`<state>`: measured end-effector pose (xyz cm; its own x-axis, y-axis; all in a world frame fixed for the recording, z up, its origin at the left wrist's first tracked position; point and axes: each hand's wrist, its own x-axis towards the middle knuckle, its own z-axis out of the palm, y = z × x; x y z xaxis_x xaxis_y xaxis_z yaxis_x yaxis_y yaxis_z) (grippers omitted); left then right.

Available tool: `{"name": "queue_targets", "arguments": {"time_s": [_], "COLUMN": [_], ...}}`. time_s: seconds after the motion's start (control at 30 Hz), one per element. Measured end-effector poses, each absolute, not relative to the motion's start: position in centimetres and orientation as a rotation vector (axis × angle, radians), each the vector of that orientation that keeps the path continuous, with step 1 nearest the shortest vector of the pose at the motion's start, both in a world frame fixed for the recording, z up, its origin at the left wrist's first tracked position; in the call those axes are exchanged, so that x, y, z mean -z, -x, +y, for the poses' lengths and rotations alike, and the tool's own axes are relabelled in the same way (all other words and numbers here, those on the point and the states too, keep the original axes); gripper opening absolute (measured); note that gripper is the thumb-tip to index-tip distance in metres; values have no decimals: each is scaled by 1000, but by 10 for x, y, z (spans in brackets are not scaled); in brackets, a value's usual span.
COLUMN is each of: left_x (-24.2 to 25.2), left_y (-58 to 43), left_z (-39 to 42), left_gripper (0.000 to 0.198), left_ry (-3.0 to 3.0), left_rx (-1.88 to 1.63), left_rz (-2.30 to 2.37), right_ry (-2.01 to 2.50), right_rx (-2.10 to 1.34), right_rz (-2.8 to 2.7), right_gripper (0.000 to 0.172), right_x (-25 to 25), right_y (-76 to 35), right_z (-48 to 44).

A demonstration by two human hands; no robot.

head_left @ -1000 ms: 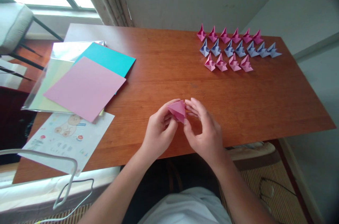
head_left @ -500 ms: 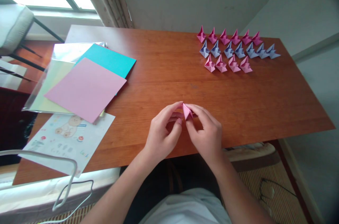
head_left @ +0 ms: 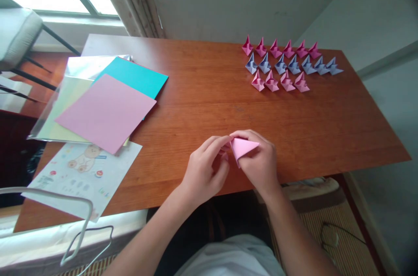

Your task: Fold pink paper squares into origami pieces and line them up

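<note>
A small piece of pink folded paper (head_left: 243, 147) is between my hands above the front of the table, one broad triangular face turned up. My right hand (head_left: 263, 163) is closed on it from the right, its fingers behind the paper and its thumb underneath. The fingertips of my left hand (head_left: 207, 169) are bent together at the paper's upper left corner. The left thumb is curled in below them, apart from the triangular face. My right fingertips are partly hidden by the paper.
Rows of folded paper figures stand at the back right: dark pink (head_left: 275, 48), lilac (head_left: 294, 65) and light pink (head_left: 287, 81). At left lie pink sheets (head_left: 106, 112), a turquoise sheet (head_left: 140, 76), a plastic sleeve (head_left: 70, 75) and a printed bear sheet (head_left: 81, 180). A white cable (head_left: 58, 192) crosses the front left.
The folded paper has turned and tipped toward the right hand, so a wider pink face shows. My right hand has rolled over with it; the left stays close to the corner.
</note>
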<state>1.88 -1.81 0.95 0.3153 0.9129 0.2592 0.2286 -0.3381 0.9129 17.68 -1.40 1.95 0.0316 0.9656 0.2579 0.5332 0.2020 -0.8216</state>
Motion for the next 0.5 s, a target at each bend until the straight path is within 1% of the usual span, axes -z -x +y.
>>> {"name": "queue_targets", "arguments": {"time_s": [0.1, 0.27, 0.33, 0.43, 0.5], "left_x": [-12, -11, -11, -11, -13], "left_y": [-19, -20, -20, -20, -20], "left_z": [-18, -18, -18, -18, -18], "left_gripper": [37, 45, 42, 39, 40], "left_ry": [-1765, -1672, -1633, -1644, -1682], "left_rx": [-1042, -1049, -1079, -1130, -1158], "left_rz": [1006, 926, 934, 932, 906], "right_ry": [1438, 1423, 1392, 1361, 1360], "right_rx": [-609, -504, -470, -532, -619], "right_rz": [-1624, -1636, -1662, -1625, -1562], "right_gripper": [24, 27, 31, 39, 40], "right_x": [-21, -21, -20, -18, -18], "right_y": [-176, -177, -177, -176, -175], "right_z": [-13, -14, -16, -17, -17]}}
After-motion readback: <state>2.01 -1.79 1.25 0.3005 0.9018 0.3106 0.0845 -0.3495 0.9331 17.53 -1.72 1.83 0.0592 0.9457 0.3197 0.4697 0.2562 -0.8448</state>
